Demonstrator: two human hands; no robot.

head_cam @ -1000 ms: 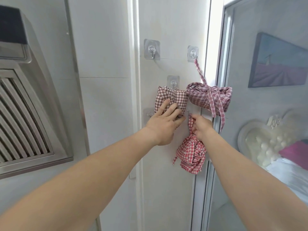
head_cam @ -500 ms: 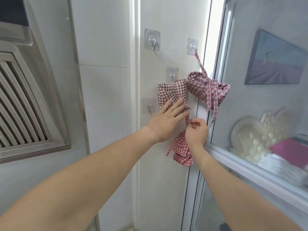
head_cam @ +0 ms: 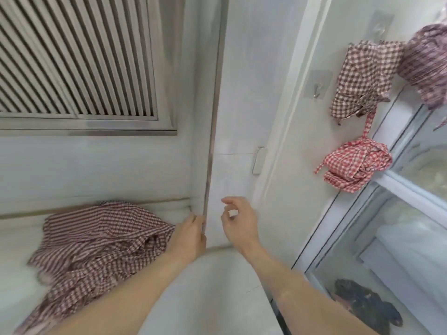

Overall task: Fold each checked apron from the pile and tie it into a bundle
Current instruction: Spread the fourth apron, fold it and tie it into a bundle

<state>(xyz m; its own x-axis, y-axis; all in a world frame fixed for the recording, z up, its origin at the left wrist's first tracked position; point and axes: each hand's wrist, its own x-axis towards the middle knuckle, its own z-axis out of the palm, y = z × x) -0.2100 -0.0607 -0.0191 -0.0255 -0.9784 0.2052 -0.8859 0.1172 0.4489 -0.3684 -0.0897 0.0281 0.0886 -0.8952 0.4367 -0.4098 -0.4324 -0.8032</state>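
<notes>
A pile of checked aprons (head_cam: 96,243) lies loose on the white counter at the lower left. My left hand (head_cam: 187,238) is at the pile's right edge, fingers relaxed, holding nothing that I can see. My right hand (head_cam: 238,222) hovers beside it in front of the wall, fingers loosely curled and empty. Three tied bundles hang on the wall at the upper right: a brown-checked bundle (head_cam: 365,78), a red-checked bundle (head_cam: 353,165) below it, and a dark red bundle (head_cam: 428,64) at the frame edge.
A slatted metal range hood (head_cam: 77,56) fills the upper left. An empty adhesive hook (head_cam: 316,87) sits left of the bundles. A white counter (head_cam: 208,293) runs below my hands. A glass door (head_cam: 399,238) stands to the right.
Both hands have left the hanging bundles and dropped down to the counter. The red-checked bundle now hangs free. My view has swung down and left to the apron pile.
</notes>
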